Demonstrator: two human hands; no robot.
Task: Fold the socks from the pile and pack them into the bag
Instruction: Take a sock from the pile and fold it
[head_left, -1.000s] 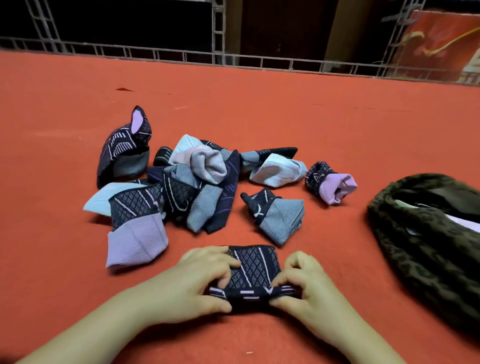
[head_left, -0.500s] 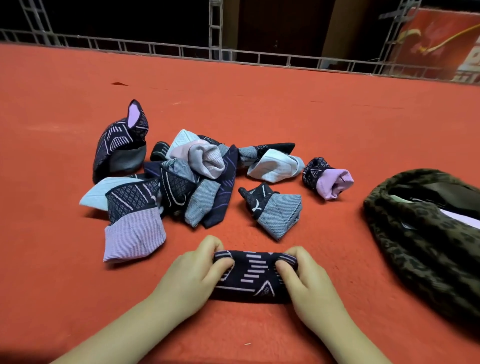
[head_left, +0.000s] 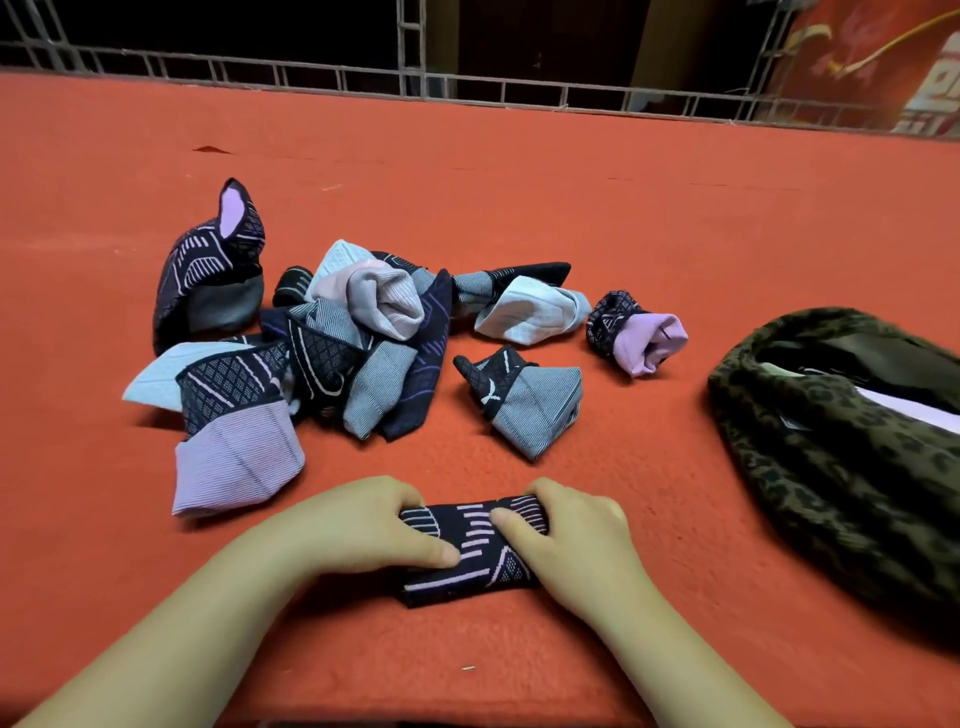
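While curled round one folded sock (head_left: 470, 553), two hands, left (head_left: 358, 525) and right (head_left: 571, 535); one pile (head_left: 322, 353), one bag (head_left: 831, 467).

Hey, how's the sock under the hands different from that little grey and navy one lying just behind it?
The held sock is a flat, dark navy bundle with lilac stripes, gripped at each end by the left hand and right hand. The grey and navy sock lies untouched, loosely bunched, pale grey with a navy patterned end. Both rest on the red cloth, apart from the pile.
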